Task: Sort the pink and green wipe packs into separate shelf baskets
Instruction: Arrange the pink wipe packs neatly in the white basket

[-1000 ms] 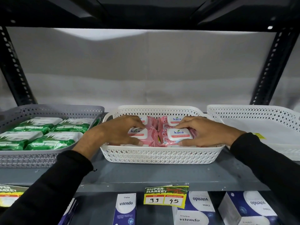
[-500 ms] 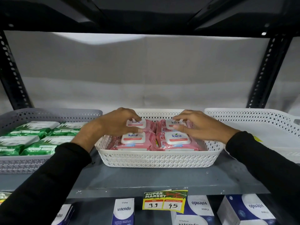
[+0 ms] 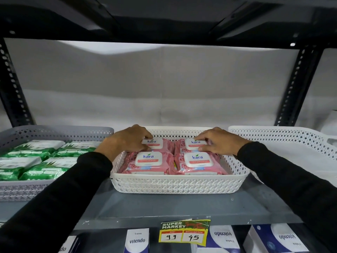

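Several pink wipe packs (image 3: 154,163) with white lids lie flat in the white middle basket (image 3: 175,185). My left hand (image 3: 127,140) grips the back left pink pack (image 3: 155,144) at its lid. My right hand (image 3: 217,141) grips the back right pink pack (image 3: 193,144) the same way. The two front pink packs lie untouched. Several green wipe packs (image 3: 40,167) fill the grey basket (image 3: 21,189) on the left.
A white basket (image 3: 284,137) stands at the right with no packs visible in it. Black slotted uprights (image 3: 299,79) frame the shelf. Below the shelf edge hang a yellow price tag (image 3: 184,232) and white-and-blue boxes (image 3: 138,240).
Both hands moved from the front pink packs to the back ones. The front packs now lie uncovered. The camera has shifted slightly upward.
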A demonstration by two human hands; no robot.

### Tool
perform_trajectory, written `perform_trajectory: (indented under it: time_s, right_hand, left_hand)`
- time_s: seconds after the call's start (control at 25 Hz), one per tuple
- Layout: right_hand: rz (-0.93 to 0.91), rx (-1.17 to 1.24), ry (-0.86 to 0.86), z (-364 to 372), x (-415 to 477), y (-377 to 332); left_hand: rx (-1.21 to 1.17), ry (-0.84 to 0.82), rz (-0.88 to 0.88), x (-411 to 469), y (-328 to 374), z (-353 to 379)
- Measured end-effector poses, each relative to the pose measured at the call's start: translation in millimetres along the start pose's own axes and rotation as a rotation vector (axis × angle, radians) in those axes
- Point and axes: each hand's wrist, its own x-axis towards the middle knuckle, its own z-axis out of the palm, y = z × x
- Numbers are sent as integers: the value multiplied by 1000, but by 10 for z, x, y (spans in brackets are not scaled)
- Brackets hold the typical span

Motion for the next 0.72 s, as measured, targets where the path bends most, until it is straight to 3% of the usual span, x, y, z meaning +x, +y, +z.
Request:
perform_trajectory:
  time_s: [0.48,0.72]
  right_hand:
    - [6,55,10,29,14,34]
    - [-47,43,-73,-43,-143,-100]
  left_hand:
    - [-37,-12,16,-27,9,-8]
    - [-94,-128,76,-126,16,-48]
